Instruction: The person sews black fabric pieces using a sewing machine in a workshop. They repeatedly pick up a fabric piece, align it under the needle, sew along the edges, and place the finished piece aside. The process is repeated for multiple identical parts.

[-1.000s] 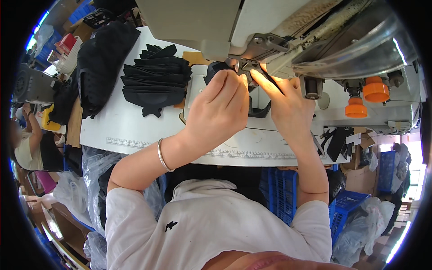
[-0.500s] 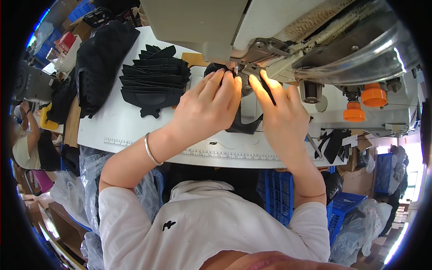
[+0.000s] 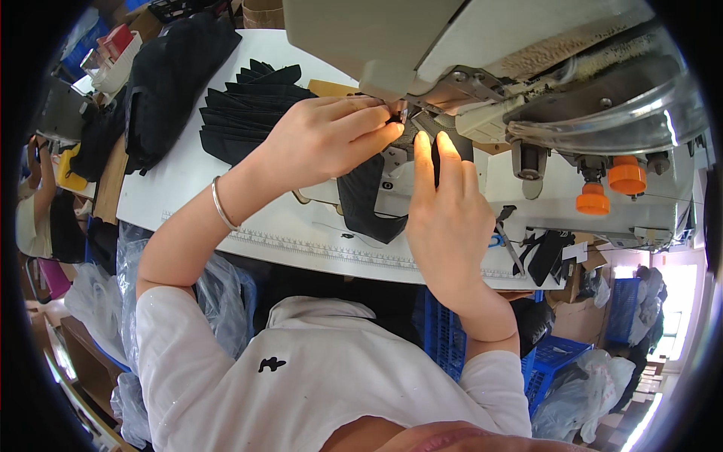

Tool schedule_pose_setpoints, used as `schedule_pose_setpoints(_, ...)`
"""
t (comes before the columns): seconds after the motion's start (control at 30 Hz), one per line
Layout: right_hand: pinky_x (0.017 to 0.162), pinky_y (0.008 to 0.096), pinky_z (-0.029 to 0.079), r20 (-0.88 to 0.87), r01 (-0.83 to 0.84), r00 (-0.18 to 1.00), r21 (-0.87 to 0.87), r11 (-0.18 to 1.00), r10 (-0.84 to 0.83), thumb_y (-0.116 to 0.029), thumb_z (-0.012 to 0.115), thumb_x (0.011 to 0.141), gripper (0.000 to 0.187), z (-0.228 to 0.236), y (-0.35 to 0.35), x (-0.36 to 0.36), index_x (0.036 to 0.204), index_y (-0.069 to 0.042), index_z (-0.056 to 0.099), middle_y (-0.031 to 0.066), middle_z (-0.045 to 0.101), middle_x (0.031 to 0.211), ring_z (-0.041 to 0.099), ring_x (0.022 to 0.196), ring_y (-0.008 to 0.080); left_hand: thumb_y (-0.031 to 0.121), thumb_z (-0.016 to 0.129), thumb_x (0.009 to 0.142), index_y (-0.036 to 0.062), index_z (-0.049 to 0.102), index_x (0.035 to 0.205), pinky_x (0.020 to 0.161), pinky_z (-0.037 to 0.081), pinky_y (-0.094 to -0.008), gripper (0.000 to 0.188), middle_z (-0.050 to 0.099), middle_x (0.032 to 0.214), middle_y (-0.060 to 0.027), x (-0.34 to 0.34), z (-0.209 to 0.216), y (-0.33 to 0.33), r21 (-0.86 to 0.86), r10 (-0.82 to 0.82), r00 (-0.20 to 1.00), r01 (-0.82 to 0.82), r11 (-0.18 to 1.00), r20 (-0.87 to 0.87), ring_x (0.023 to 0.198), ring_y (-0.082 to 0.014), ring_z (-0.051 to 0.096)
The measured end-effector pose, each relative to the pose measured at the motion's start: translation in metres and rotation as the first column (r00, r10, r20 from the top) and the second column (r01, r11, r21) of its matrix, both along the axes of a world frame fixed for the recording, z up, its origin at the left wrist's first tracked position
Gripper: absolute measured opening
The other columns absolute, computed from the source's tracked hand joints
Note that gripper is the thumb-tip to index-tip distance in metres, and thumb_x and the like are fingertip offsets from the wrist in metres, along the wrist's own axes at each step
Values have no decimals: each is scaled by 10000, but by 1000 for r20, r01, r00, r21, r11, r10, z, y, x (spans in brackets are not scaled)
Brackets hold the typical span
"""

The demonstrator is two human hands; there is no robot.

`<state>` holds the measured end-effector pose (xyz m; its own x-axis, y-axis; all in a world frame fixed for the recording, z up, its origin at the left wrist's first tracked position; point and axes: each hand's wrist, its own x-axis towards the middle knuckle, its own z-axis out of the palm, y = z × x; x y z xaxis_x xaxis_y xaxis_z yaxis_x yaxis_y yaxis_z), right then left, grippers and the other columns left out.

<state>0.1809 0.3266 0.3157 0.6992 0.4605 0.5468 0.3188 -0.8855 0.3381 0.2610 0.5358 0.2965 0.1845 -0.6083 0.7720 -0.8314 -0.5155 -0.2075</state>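
A strip of black fabric (image 3: 360,200) lies beneath the sewing machine (image 3: 354,38), its loose end curving toward me over the metal plate. Left of the lit needle area (image 3: 403,113), my left hand (image 3: 331,139) pinches the fabric's edge, thumb and fingers pressed together. My right hand (image 3: 448,203) rests palm down right of the needle, two fingers stretched out on the fabric. Its thumb side is partly hidden. Behind my left wrist sits a fanned stack of black fabric pieces (image 3: 237,120), partly covered by that arm.
Scissors (image 3: 510,245) and black scraps (image 3: 548,256) lie at the right of the white table (image 3: 181,192). Ruler marks run along its near edge. A dark bundle (image 3: 177,87) is at the left; orange knobs (image 3: 593,200) project from the machine. Blue crates (image 3: 557,358) stand below right.
The view has shifted. My left hand has moved left from the needle and lies flatter. My right fingers have drawn back toward me, and the fabric strip has swung round to the left.
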Motion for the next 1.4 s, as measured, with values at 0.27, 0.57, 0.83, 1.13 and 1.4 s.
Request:
schedule_pose_setpoints(0.27, 653, 309, 604, -61, 86, 995, 73, 994, -82, 4, 685, 819, 490, -2, 14, -5, 1309, -9, 676, 125, 658, 1264, 677, 913, 224, 95, 736, 775, 64, 789, 1115, 719, 625, -324, 345, 746, 1109, -74, 8, 2, 13, 47, -54, 996, 57, 997, -65, 869, -224, 760)
schedule_pose_setpoints(0.57, 565, 253, 554, 14, 88, 996, 37, 995, -89, -59, 708, 815, 466, -4, 23, -1, 1269, 44, 684, 151, 678, 1190, 639, 846, 175, 105, 753, 792, 94, 772, 1053, 656, 603, -325, 262, 719, 1019, -15, 30, -1, 14, -50, -166, 985, 164, 985, -40, 822, -188, 729)
schedule_pose_setpoints(0.83, 559, 257, 548, 36, 97, 994, 60, 994, -99, -67, 707, 826, 436, -5, 21, 6, 1255, 14, 703, 92, 668, 1139, 633, 853, 162, 56, 753, 747, 80, 774, 1051, 684, 602, -324, 306, 720, 1025, -24, 34, -3, 14, -69, -141, 989, 138, 988, -35, 835, -200, 735)
schedule_pose_setpoints(1.13, 647, 309, 610, -56, 130, 991, 115, 985, -125, -39, 683, 857, 443, -4, 20, 4, 1300, -39, 693, 83, 664, 1237, 687, 937, 196, 29, 736, 725, 77, 770, 1031, 678, 591, -324, 311, 727, 1093, -21, 29, -7, 12, -54, -62, 997, 60, 997, -37, 822, -208, 713)
schedule_pose_setpoints(1.4, 688, 308, 605, -53, 111, 993, 162, 981, -103, -29, 684, 844, 481, -8, 16, 3, 1324, -60, 696, 74, 680, 1279, 676, 937, 202, 4, 721, 730, 86, 778, 1027, 780, 585, -336, 313, 744, 1041, -16, 30, -6, 9, -122, -103, 989, 91, 988, -104, 881, -235, 696)
